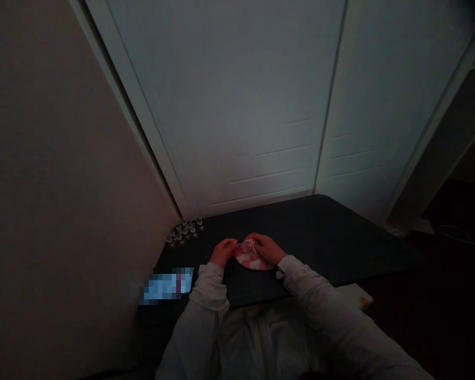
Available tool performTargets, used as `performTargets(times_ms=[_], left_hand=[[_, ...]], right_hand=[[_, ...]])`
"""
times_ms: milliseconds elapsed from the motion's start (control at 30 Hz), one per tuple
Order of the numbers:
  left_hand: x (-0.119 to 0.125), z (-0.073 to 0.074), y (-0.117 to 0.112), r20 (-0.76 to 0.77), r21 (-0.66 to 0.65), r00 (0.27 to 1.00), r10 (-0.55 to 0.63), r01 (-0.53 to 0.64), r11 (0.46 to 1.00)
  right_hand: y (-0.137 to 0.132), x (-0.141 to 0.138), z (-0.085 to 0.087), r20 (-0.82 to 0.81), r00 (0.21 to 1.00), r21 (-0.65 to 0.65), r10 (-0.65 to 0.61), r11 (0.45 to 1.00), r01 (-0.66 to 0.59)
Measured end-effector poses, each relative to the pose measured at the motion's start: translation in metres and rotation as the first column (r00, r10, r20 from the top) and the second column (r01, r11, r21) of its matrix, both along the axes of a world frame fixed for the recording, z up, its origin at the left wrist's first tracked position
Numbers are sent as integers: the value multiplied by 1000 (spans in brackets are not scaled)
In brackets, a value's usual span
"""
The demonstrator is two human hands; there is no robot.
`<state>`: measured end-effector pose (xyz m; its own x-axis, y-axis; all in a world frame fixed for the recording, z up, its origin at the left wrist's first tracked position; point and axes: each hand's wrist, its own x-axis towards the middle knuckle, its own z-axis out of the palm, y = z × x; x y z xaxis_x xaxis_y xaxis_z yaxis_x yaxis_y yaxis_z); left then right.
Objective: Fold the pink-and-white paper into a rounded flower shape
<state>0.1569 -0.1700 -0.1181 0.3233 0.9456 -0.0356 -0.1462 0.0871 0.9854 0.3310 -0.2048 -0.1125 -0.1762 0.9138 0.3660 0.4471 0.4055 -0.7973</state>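
Over the dark table (301, 232), my two hands are close together at a small pink-and-white piece, apparently soft cloth (251, 259). My right hand (267, 248) is closed on its upper right part, where it looks gathered. From the left, my left hand (224, 252) meets it with fingers pinched together at its edge. A thin pale bit (239, 244) shows between the fingertips of both hands. It is too small and dim to name, and what my left fingers grip is hidden.
Several small shiny round-topped objects (184, 231) stand at the table's far left corner. A lit, blurred-out screen (168, 285) lies on the left. White panels (237, 105) rise behind the table. A pale box (356, 296) sits below the near right edge.
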Motion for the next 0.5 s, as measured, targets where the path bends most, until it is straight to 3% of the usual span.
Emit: performTargets(times_ms=[500], left_hand=[[0, 1, -1, 16, -15, 1000, 26, -26, 1000]], right_hand=[[-5, -1, 8, 58, 995, -29, -87, 996, 89]])
